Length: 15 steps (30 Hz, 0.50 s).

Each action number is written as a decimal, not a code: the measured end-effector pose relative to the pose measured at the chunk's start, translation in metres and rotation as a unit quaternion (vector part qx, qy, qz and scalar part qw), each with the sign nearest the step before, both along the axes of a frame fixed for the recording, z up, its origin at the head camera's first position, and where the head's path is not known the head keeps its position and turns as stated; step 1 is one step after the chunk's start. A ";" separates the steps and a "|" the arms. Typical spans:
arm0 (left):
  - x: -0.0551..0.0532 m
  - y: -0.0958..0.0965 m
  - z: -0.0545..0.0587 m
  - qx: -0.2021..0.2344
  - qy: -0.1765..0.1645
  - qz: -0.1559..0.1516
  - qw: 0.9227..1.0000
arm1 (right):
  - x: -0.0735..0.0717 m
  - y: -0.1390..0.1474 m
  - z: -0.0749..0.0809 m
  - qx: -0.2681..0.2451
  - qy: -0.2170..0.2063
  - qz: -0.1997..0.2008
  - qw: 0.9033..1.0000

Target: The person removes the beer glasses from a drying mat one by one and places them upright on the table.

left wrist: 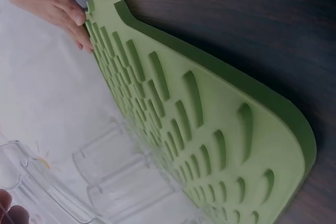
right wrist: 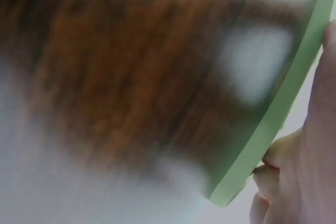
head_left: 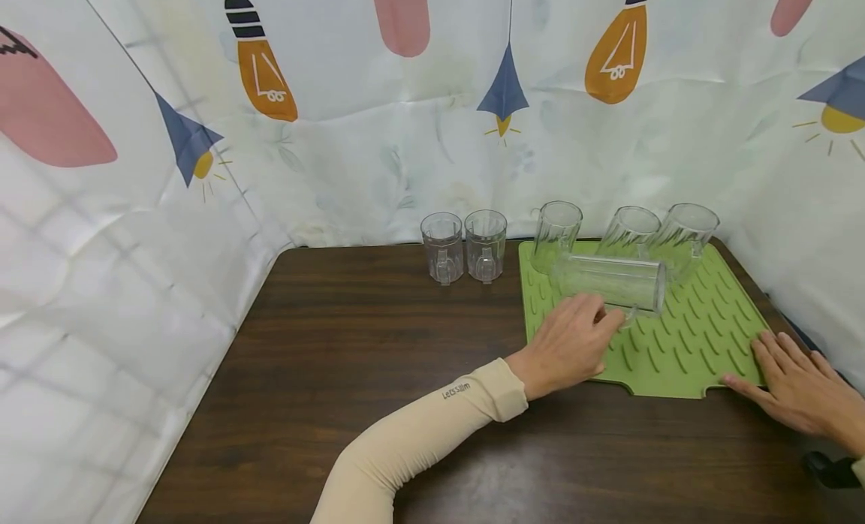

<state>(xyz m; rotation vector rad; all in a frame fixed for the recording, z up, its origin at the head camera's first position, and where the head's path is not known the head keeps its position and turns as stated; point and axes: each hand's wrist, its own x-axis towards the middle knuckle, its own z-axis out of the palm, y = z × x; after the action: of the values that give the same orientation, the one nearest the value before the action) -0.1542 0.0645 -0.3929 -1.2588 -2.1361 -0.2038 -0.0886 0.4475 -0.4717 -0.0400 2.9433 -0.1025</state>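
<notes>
Sleeved left hand (head_left: 573, 340), glass mug (head_left: 608, 282) crosswise, handle (head_left: 633, 312) nearward

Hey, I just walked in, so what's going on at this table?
A person's left hand grips a clear mug by its handle, holding it on its side over a green mat. Their right hand rests at the mat's right edge, touching it. Three other clear mugs stand toward the back of the mat, and two more mugs stand on the dark table, left of it.

Right hand (right wrist: 310, 150) touching green mat (right wrist: 278, 106), blurred brown tabletop (right wrist: 126, 72) alongside
</notes>
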 end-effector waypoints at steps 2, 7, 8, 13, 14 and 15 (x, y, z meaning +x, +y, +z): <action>-0.001 -0.001 0.000 -0.004 0.003 0.000 1.000 | 0.000 0.001 0.000 -0.003 0.004 0.000 1.000; -0.001 -0.006 0.000 -0.016 0.028 0.009 0.999 | -0.003 -0.001 0.005 0.005 0.056 0.011 0.998; -0.002 -0.007 0.000 -0.018 0.034 0.012 0.999 | -0.005 -0.003 0.008 0.005 0.074 0.013 0.997; -0.001 -0.011 -0.002 -0.025 0.054 0.030 0.998 | -0.016 -0.020 0.026 -0.031 0.166 0.034 0.985; -0.001 -0.012 -0.002 -0.026 0.057 0.032 0.998 | -0.018 -0.024 0.029 -0.044 0.176 0.036 0.983; 0.000 -0.012 -0.002 -0.027 0.059 0.035 0.997 | -0.020 -0.028 0.033 -0.059 0.184 0.037 0.980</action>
<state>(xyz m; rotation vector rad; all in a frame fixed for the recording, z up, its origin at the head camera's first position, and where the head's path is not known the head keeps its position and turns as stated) -0.1541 0.0522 -0.3952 -1.1942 -2.0913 -0.0421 -0.1083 0.4196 -0.4390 -0.2062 3.2967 -0.2872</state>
